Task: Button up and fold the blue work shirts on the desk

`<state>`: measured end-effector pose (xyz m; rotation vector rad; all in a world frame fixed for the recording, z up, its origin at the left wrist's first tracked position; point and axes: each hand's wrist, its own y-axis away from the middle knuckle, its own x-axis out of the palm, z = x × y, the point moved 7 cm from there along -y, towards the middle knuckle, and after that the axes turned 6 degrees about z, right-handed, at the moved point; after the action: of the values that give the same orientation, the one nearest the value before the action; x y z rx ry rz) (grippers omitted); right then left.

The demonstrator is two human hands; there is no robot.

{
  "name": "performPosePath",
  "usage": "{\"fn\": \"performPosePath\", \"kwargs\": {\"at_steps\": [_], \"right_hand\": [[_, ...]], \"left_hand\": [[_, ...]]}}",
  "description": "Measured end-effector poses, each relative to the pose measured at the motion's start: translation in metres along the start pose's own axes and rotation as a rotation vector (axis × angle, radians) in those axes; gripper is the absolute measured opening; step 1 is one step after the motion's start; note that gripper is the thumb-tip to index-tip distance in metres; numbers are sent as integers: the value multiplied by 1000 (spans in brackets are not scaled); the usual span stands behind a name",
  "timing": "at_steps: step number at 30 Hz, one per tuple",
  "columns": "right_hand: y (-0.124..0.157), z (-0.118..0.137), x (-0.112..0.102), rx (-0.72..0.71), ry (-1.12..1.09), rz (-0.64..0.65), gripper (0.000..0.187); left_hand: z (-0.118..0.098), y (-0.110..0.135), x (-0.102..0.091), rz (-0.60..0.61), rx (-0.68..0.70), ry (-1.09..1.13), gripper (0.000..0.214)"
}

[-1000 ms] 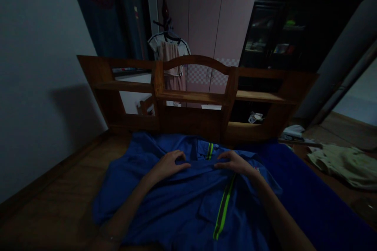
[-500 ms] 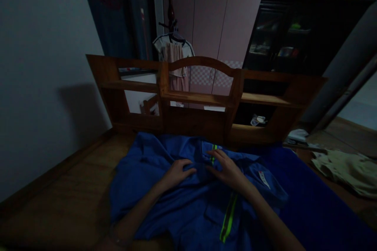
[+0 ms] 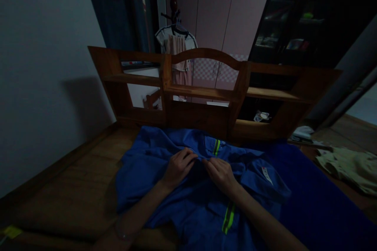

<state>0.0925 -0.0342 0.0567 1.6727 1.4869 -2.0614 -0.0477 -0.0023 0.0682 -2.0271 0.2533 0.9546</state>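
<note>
Fingers (image 3: 188, 157) of your left hand (image 3: 177, 168) are closed on a fold of the blue woven-fabric garment (image 3: 147, 168); the fingers of your right hand (image 3: 219, 172) are likewise closed on it, just beside them. Note that the fingertips point toward each other, with a short run of cloth between them.

The garment lies spread and creased in front of you, under both your hands and forearms. Two fluorescent yellow-green stripes with dark centres mark it: an upper stripe (image 3: 217, 147) beyond your right hand and a lower stripe (image 3: 228, 217) nearer you, beside your right forearm. A white rectangular label (image 3: 267, 175) sits on the right-hand part of the garment.

Beneath the garment, at left, is a bare brown wooden bed surface (image 3: 79, 184); at right, the garment overlaps a deep-blue cloth sheet (image 3: 312, 204). Along the far edge stands a brown wooden headboard (image 3: 197, 119) with shelf compartments and an arched centre. The garment's far edge lies near its base.

Past the headboard, a white short-sleeved shirt with dark trim (image 3: 165, 36) hangs in front of a pale-pink panelled wardrobe (image 3: 216, 11). To the right of the wardrobe stands a black glass-fronted cabinet (image 3: 341, 27).
</note>
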Motion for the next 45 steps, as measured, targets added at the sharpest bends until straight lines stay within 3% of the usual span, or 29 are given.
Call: {"fn": "performPosePath", "kwargs": {"at_steps": [16,22,32,45], "right_hand": [[0,4,-7,-26,47,37,21],[0,2,-7,4,48,42,22],[2,-2,-5,1,56,41,22],[3,-6,0,50,15,51,17]], "left_hand": [[3,2,14,96,27,81,17],[-2,-1,14,134,32,104,8],[-5,-2,5,90,14,43,21],[-3,-3,9,160,13,106,12]]}}
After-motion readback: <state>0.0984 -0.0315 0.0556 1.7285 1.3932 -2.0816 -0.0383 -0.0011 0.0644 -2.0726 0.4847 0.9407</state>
